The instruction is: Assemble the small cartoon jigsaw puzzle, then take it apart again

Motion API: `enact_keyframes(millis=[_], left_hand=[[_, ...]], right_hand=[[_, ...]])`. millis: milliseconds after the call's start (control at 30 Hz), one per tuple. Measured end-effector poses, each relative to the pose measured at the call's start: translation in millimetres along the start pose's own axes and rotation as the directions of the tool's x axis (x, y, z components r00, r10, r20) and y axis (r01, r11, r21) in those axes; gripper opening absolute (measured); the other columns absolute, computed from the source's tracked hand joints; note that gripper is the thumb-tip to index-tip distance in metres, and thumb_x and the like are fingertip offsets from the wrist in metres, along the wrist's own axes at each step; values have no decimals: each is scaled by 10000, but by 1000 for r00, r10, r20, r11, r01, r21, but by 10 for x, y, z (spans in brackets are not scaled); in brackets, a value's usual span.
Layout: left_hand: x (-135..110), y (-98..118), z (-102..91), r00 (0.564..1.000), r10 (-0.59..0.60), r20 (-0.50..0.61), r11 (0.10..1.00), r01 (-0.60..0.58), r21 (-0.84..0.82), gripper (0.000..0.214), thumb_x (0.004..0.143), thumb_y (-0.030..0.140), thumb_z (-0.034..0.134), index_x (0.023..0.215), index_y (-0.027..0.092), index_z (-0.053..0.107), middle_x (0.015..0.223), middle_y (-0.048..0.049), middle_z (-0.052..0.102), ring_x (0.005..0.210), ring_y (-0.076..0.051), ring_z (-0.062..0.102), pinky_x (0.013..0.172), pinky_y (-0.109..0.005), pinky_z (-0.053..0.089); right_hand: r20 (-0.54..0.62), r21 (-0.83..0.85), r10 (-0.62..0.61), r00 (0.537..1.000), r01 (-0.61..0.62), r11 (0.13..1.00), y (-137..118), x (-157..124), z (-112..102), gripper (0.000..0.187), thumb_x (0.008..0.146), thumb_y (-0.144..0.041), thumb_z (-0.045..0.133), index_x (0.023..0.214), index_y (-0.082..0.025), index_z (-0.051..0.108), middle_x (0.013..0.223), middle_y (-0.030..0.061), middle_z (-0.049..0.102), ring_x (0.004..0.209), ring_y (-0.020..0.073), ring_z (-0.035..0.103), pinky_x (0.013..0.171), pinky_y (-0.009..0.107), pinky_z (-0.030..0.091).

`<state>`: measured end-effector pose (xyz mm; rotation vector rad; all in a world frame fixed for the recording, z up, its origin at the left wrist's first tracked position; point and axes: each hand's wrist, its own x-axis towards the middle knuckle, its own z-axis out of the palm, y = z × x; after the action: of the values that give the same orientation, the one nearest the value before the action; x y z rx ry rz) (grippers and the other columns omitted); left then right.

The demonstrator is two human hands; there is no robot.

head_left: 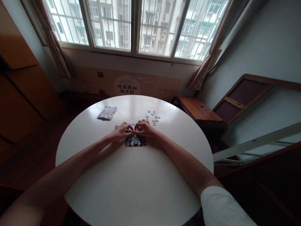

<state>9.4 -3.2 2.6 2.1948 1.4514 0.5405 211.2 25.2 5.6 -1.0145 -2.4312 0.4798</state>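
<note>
A small, partly assembled jigsaw puzzle [135,142] with a blue cartoon picture lies on the round white table [133,179]. My left hand [122,131] and my right hand [144,127] meet at the puzzle's far edge. The fingers of both are curled and pinched together around a small puzzle piece [132,130] between them. Both forearms rest on the tabletop.
Several loose puzzle pieces [153,118] lie scattered just beyond my right hand. A printed puzzle packet [106,113] sits at the far left of the table. A wooden chair [199,111] stands to the right, a cardboard box [126,85] under the window.
</note>
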Motion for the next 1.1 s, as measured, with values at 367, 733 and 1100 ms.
enact_keyframes(millis=[367, 733, 1100], left_hand=[[-3, -23, 25, 999, 12, -51, 1000, -12, 16, 308, 795, 459, 576, 970, 215, 649, 948, -20, 522, 815, -176, 552, 988, -499, 293], [-37, -94, -30, 986, 120, -113, 990, -128, -61, 433, 742, 495, 632, 1054, 198, 596, 861, -16, 540, 671, -125, 491, 667, -276, 409], [-207, -28, -158, 962, 272, 31, 962, -272, 16, 366, 859, 466, 495, 982, 180, 687, 526, 60, 386, 484, -69, 297, 495, -206, 224]], right_hand=[[-34, 2, 18, 999, -18, 1000, -58, 43, 25, 55, 743, -279, 717, 757, -226, 706, 882, 24, 610, 959, 208, 469, 941, 398, 258], [-28, 258, 4, 1000, 3, 966, 21, 88, -94, 189, 742, -369, 700, 772, -183, 704, 825, 31, 643, 840, 166, 560, 798, 324, 398], [292, 336, 283, 914, -374, 864, 209, 62, -527, 178, 642, -281, 743, 738, -133, 720, 669, 41, 667, 630, 131, 583, 564, 241, 420]])
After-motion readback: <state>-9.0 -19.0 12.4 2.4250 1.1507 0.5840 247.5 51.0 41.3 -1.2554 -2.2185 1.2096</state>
